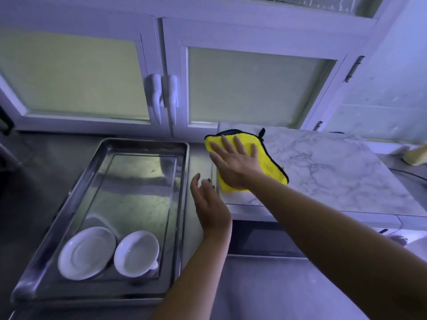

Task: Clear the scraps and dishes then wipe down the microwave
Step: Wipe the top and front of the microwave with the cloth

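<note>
One flat right hand (pixel 233 161) presses yellow cloth (pixel 268 162).

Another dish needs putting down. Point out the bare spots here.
The tray is bare beyond the plate and the bowl at its near end. The marble top is bare right of the yellow cloth under the right hand. Crowded: the strip between tray and marble top, where the left hand hangs.
</note>
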Demonstrator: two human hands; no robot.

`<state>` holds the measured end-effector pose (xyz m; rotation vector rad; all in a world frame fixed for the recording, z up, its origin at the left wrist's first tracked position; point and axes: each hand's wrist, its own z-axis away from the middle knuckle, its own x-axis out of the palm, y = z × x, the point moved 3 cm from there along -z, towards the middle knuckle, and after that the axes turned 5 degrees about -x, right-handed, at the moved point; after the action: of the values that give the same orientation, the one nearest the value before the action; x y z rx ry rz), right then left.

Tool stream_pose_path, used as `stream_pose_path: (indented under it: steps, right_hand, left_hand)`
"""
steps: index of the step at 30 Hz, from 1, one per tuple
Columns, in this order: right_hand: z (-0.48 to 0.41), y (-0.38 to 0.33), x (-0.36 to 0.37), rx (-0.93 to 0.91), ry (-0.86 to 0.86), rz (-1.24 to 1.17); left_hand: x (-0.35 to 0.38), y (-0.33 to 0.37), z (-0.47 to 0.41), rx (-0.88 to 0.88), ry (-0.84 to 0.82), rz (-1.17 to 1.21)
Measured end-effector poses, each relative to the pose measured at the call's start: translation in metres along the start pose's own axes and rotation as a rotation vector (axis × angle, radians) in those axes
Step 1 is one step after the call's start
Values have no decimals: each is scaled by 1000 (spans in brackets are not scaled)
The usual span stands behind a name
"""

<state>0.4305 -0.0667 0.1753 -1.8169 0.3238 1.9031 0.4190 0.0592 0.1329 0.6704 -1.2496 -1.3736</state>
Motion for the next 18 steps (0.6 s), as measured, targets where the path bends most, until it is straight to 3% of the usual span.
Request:
stream_pose_path:
  steps: [5, 11, 18]
  right_hand:
    - [67, -16, 11, 10, 24, 1]
    - [108, -3, 11, -74, -13, -11]
    - [52, 37, -4, -67, -23, 14]
  left_hand:
    - [-3, 6, 7, 19, 34, 67]
    - [-8, -5, 7, -66, -94, 95]
    - [3, -6, 3, 148, -80, -214]
